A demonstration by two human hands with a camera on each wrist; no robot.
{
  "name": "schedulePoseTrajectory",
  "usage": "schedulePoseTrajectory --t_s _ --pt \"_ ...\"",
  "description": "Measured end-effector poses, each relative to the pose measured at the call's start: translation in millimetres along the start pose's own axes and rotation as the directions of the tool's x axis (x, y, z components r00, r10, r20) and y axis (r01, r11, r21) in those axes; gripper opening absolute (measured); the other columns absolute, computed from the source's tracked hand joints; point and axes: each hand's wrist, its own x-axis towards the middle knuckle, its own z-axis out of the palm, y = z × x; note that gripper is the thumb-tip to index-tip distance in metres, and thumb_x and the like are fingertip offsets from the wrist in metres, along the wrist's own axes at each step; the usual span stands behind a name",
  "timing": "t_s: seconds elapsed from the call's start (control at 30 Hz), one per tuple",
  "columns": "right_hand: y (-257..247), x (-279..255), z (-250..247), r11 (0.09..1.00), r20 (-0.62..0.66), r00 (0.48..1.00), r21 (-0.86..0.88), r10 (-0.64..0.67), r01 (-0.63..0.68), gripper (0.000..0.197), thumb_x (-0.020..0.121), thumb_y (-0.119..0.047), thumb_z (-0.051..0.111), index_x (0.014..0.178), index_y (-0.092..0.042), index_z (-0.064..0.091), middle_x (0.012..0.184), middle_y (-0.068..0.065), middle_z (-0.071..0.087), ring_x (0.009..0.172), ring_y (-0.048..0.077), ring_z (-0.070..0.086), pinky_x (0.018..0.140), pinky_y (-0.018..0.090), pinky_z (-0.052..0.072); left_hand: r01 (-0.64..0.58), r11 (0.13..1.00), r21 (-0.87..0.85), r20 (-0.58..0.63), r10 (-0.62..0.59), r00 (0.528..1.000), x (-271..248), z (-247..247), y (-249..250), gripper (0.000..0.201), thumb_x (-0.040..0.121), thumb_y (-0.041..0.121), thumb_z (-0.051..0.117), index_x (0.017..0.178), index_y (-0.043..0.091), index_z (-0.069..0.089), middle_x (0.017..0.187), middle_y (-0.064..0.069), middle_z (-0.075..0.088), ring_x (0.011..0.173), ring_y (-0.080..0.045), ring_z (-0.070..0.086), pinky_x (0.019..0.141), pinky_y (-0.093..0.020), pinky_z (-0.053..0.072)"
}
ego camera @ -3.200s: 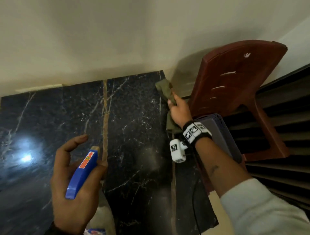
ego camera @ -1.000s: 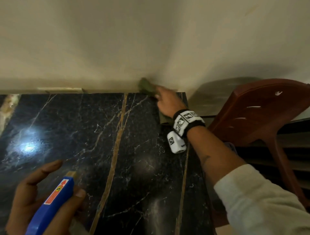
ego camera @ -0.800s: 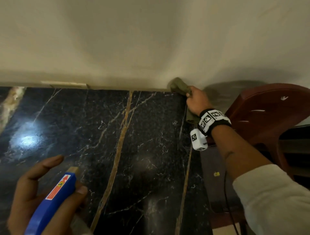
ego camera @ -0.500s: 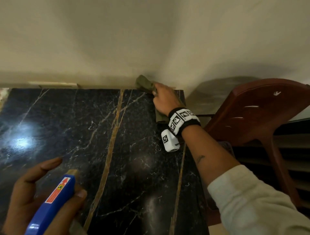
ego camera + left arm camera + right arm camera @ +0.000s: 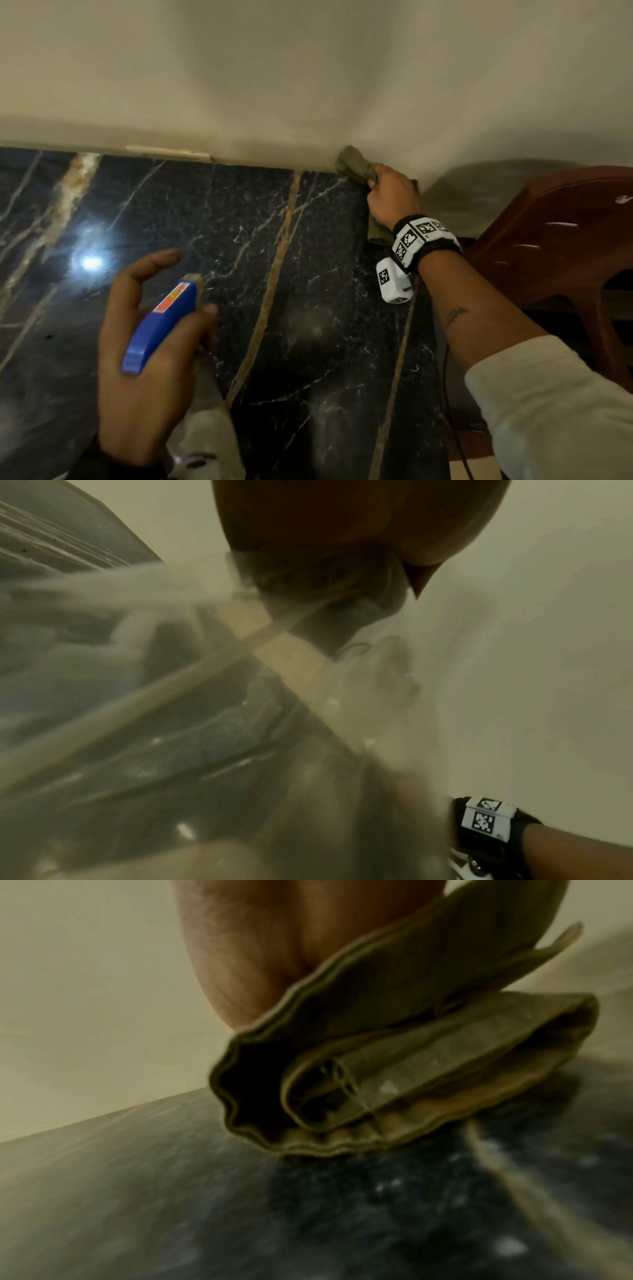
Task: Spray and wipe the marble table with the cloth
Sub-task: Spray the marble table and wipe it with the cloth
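The black marble table [image 5: 308, 342] with gold and white veins fills the lower head view. At its far right corner, against the wall, my right hand [image 5: 390, 198] grips a folded olive-green cloth [image 5: 356, 168] and presses it on the marble. The right wrist view shows the cloth [image 5: 394, 1069] bunched in folds under the hand, lying on the marble [image 5: 308, 1218]. Over the near left of the table my left hand [image 5: 147, 342] holds a spray bottle with a blue head [image 5: 161, 322]; the forefinger is raised off it. The left wrist view is blurred.
A cream wall [image 5: 308, 85] runs along the table's far edge. A reddish-brown plastic chair [image 5: 565, 257] stands right of the table. A dark cable [image 5: 448, 394] hangs by the table's right edge. A lamp's glare [image 5: 90, 263] shines on the left marble.
My right hand has rubbed the cloth from the right edge up to the back corner and side to side along the wall. My left hand kept hold of the bottle.
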Motion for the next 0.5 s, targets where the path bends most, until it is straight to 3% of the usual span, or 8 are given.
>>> schedulePoseTrajectory --t_s 0.1,0.2,0.3,0.37,0.43,0.5 --pt "-48.1 -1.7 25.1 0.994 0.018 0.994 0.027 -0.104 0.103 0.033 0.09 -0.004 0.047 0.118 -0.008 0.064 0.114 0.017 0.067 0.104 0.036 0.061 0.092 0.038 0.047 -0.027 0.998 -0.058 -0.009 0.027 1.0 20.6 -7.5 7.2 0.054 0.086 -0.005 0.069 0.131 0.022 0.058 0.067 -0.021 0.06 0.057 -0.032 0.06 0.051 -0.026 0.051" --pt "-96.3 -2.0 51.4 0.971 -0.004 0.974 0.07 -0.228 0.227 0.042 0.087 -0.004 0.048 0.126 -0.01 0.062 0.128 0.013 0.064 0.119 0.032 0.058 0.107 0.036 0.042 -0.107 0.991 -0.082 -0.001 0.107 0.994 44.4 -18.9 16.2 0.049 0.083 0.005 0.065 0.129 0.021 0.055 0.067 -0.021 0.058 0.061 -0.041 0.057 0.048 -0.028 0.048" --pt "-140.7 -8.6 78.9 0.953 0.117 0.946 0.052 -0.303 0.299 0.057 0.094 -0.007 0.048 0.15 -0.007 0.038 0.156 0.012 0.037 0.145 0.029 0.031 0.122 0.038 0.018 -0.133 0.989 -0.069 -0.003 0.133 0.991 61.0 -37.4 18.2 0.051 0.082 0.009 0.062 0.13 0.021 0.054 0.065 -0.019 0.058 0.062 -0.044 0.056 0.05 -0.031 0.048" --pt "-158.8 -13.3 90.7 0.929 0.184 0.912 0.023 -0.366 0.368 0.061 0.097 -0.006 0.046 0.155 -0.008 0.026 0.163 0.008 0.024 0.151 0.026 0.018 0.124 0.039 0.011 -0.142 0.987 -0.069 -0.024 0.141 0.99 68.3 -52.0 17.4 0.053 0.08 0.01 0.061 0.132 0.017 0.053 0.065 -0.019 0.058 0.06 -0.043 0.055 0.048 -0.033 0.047" --pt "-160.9 -15.4 89.1 0.91 0.224 0.884 0.036 -0.41 0.413 0.062 0.096 -0.003 0.046 0.155 -0.008 0.026 0.163 0.009 0.024 0.15 0.027 0.018 0.123 0.034 0.009 -0.146 0.987 -0.067 -0.036 0.144 0.989 71.4 -70.2 16.3 0.053 0.08 0.008 0.06 0.132 0.013 0.053 0.063 -0.021 0.056 0.058 -0.043 0.053 0.045 -0.036 0.046" --pt "-154.2 -14.5 76.4 0.918 0.173 0.901 0.084 -0.398 0.389 0.06 0.093 0.0 0.048 0.151 -0.006 0.035 0.157 0.015 0.035 0.145 0.031 0.031 0.118 0.027 0.015 -0.138 0.988 -0.075 -0.049 0.134 0.99 74.5 -92.5 13.8 0.053 0.08 0.009 0.061 0.132 0.014 0.053 0.064 -0.025 0.057 0.056 -0.041 0.055 0.045 -0.038 0.046"
